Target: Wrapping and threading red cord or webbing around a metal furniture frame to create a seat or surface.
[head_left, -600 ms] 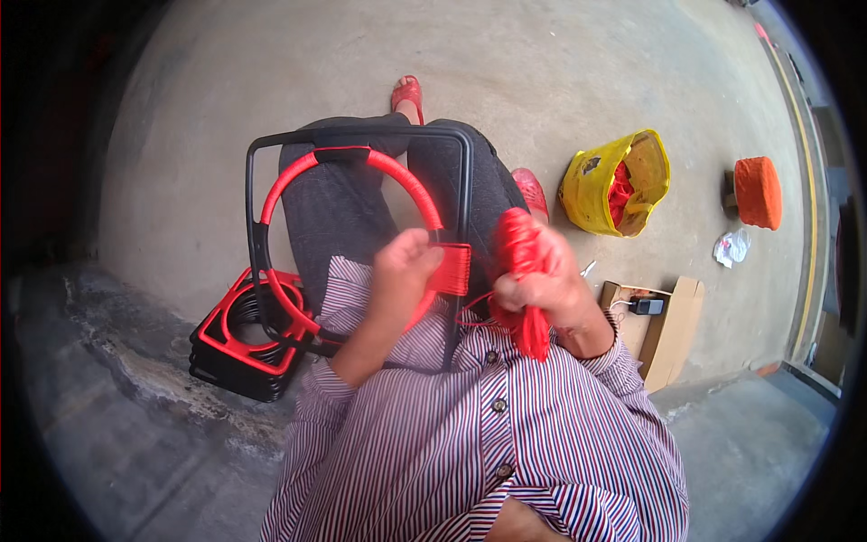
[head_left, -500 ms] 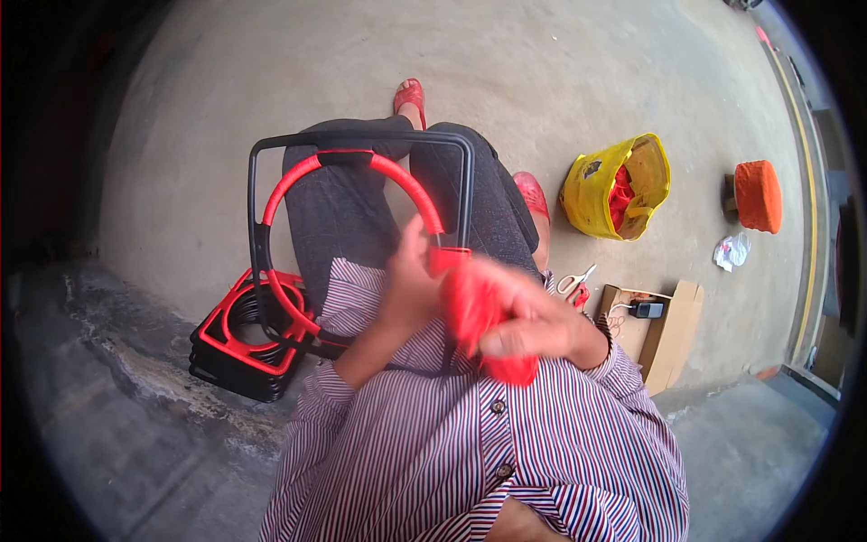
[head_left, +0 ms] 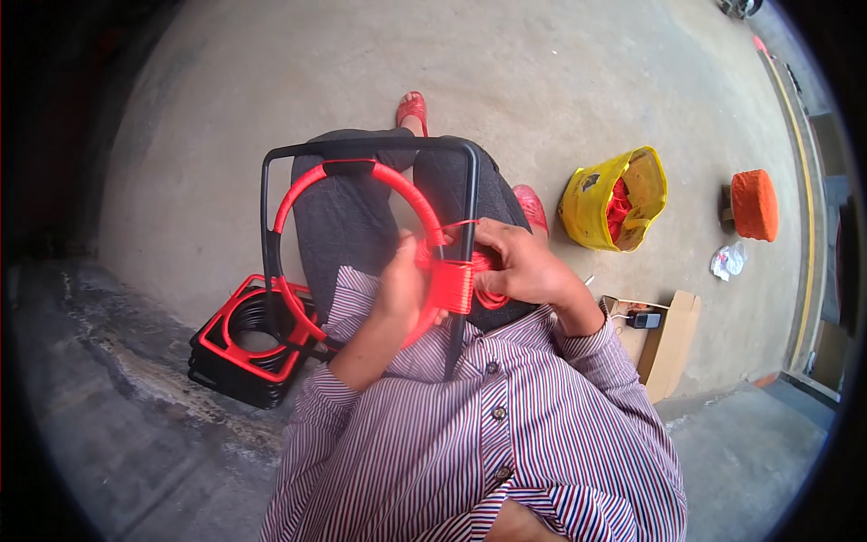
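Observation:
A black square frame with a round ring inside it rests over my lap. Red cord covers much of the ring, and a red cord wrap binds ring and frame together on the right side. My left hand is closed round the ring beside that wrap. On the wrap's other side, my right hand grips a bundle of red cord, its fingers bent close to the frame's bar. A strand of cord stretches from the ring to the right fingertips.
A stack of similar frames, red on top and black below, lies at my left. To the right stand a yellow bag with red material inside, an open cardboard box holding a black device, an orange-topped stool and a crumpled plastic bag.
My right hand has moved from in front of the wrap, over my shirt, to the frame's right outer side, carrying the cord bundle. My left hand stays at the ring.

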{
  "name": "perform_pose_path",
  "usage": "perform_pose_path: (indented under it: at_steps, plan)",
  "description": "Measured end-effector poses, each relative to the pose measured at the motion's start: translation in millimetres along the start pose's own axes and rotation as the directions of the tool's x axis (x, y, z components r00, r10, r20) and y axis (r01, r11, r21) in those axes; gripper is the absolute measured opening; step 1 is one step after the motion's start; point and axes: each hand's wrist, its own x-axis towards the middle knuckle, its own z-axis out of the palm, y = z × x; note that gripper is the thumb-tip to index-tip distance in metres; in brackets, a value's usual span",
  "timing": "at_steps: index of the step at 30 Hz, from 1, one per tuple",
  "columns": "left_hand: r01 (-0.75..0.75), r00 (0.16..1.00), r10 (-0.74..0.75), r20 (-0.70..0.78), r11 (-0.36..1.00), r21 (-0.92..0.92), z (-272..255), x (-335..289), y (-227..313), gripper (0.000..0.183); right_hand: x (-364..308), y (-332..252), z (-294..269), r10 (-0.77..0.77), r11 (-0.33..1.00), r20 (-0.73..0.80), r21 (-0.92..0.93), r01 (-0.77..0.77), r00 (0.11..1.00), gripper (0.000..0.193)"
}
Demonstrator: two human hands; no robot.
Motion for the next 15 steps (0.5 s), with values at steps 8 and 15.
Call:
perform_pose_path:
  at_steps: [8,15]
  plan:
    - [-0.338,0.716,0.609,-0.341,0.73,0.594,21,-2,-16,0.033,6,-11,13,-0.196,0.967,-0.46,-0.238,0.092,0.866,0.031]
    - [-0.489,0.554,0.813,0.181,0.142,0.861,8,-12,-27,0.034,18,-13,37,-0.213,0.977,-0.25,-0.083,0.198,0.944,0.043]
